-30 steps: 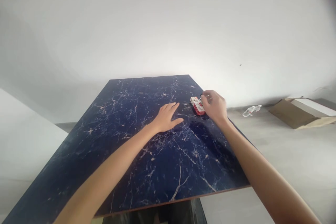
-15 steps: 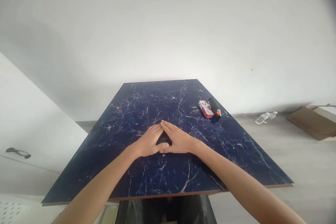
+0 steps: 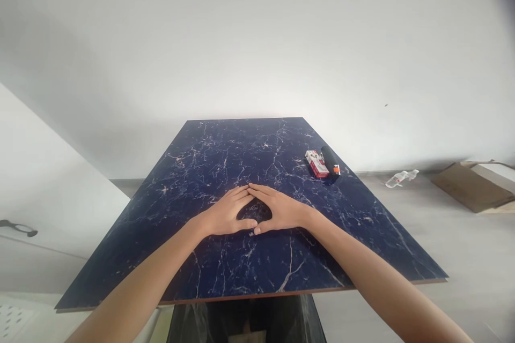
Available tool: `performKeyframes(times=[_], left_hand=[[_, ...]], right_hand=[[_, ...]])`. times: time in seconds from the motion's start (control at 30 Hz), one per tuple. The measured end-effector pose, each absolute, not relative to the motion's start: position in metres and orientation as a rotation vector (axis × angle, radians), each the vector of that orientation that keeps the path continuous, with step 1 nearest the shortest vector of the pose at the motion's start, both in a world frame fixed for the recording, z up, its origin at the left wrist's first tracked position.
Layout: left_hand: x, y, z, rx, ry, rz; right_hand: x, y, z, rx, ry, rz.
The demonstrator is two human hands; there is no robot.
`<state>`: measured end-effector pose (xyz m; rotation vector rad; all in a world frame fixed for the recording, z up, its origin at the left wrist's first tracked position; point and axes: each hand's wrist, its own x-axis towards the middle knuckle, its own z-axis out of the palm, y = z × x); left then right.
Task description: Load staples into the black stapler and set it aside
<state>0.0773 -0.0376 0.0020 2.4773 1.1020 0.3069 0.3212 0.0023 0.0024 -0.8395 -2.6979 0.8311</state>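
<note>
Fingers (image 3: pixel 241 193) flat on slab (image 3: pixel 209 161), seemingly touching

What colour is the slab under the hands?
Dark blue slab with white veins, head view.

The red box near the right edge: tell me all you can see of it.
The red box is small, flat and rectangular, red and white with print too small to read; it looks like card. It lies flat and closed on the dark blue marbled slab, far right. A black lighter with an orange end lies alongside, close or touching. Neither hand touches it.
</note>
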Motion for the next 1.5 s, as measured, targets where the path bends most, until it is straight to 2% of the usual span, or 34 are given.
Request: performKeyframes(times=[0.27, 0.47, 0.6, 1.5], left_hand=[[0.073, -0.034, -0.009, 2.494, 1.122, 0.273], [0.052, -0.025, -0.008, 2.438, 1.41, 0.235], [0.04, -0.019, -0.003, 2.367, 1.552, 0.19], [0.048, -0.022, -0.002, 2.342, 1.484, 0.066]], right_hand=[[0.328, 0.003, -0.002, -0.804, -2.719, 0.823], [0.337, 0.012, -0.004, -0.93, -2.707, 0.626], [0.346, 0.019, -0.007, -1.05, -2.721, 0.604], [0.35, 0.024, -0.001, -1.108, -2.715, 0.737]])
